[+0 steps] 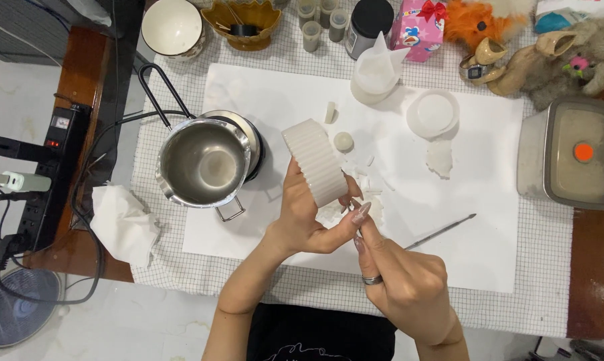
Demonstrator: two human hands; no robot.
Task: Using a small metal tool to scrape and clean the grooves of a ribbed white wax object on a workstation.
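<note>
My left hand [302, 217] grips a white ribbed pillar candle [315, 160], tilted, above a white paper sheet [476, 234]. My right hand [399, 277], with a ring on one finger, is closed on a thin metal tool whose tip meets the candle's lower end by my left thumb. Small white wax chips [369, 187] lie on the sheet just under the candle. A second slim metal tool [442, 231] lies on the paper to the right of my hands.
A steel pot [205, 166] sits on a small burner at left, with crumpled tissue [123, 224] and a power strip [44, 174] beyond. Farther back stand a white silicone mould [377, 70], round wax disc [434, 113], jars, a bowl [171, 27], stuffed toys. A lidded steel container [569, 154] stands right.
</note>
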